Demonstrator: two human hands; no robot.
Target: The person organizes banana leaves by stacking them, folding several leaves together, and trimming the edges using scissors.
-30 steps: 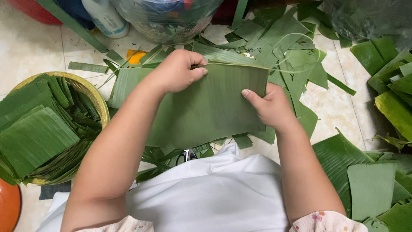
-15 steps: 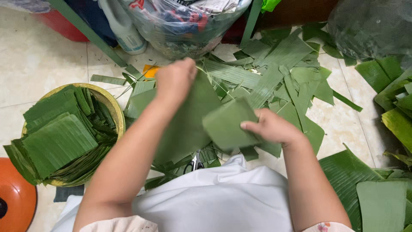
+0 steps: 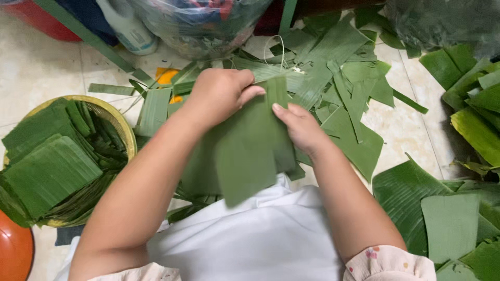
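Note:
A folded green banana leaf piece (image 3: 245, 151) hangs in front of me, held by both hands at its upper edge. My left hand (image 3: 219, 93) grips the top left of the leaf with curled fingers. My right hand (image 3: 299, 127) pinches its right side, thumb on top. The leaf's lower end droops over my white clothing (image 3: 250, 239). Several cut leaf scraps (image 3: 338, 67) lie on the tiled floor just beyond my hands.
A round yellow-rimmed basket (image 3: 117, 117) at left holds stacked cut leaf pieces (image 3: 49, 166). Large leaves (image 3: 406, 198) and a cut square (image 3: 450, 224) lie at right. A clear plastic bag (image 3: 198, 23), a white bottle (image 3: 127, 31) and an orange bowl (image 3: 10, 250) stand around.
The wide leaf sheet held flat between my hands has been folded narrower. My hands moved closer together and now hold the folded piece at its top.

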